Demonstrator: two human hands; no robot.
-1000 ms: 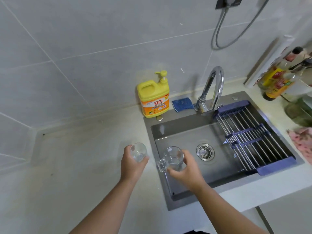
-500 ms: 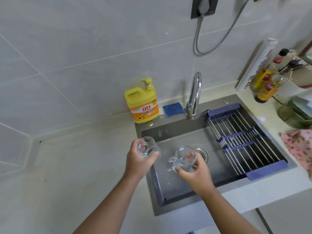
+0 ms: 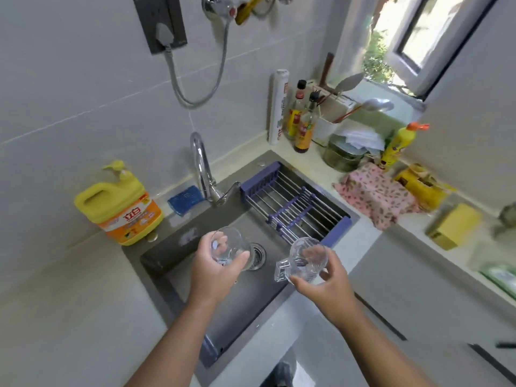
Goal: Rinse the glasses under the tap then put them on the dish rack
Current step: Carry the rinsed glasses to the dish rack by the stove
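Both glasses are sitting further right over the sink (image 3: pixel 167 263) than a moment ago. Your left hand (image 3: pixel 215 272) is gripping the plain glass (image 3: pixel 227 247) above the drain (image 3: pixel 258 256). Your right hand (image 3: pixel 329 286) is grasping the handled glass mug (image 3: pixel 305 256) at the dish rack's (image 3: pixel 296 208) front corner.

Pale grey tiled wall (image 3: pixel 83 79) behind, thin light grout lines. Dark socket (image 3: pixel 160 23) high on wall, grey plug in it. Dark-framed window (image 3: pixel 413 37) at right corner, greenery outside, daylight coming in. Pale surface (image 3: pixel 64 303) runs along both walls. Grey cabinet fronts (image 3: pixel 418 289) below.
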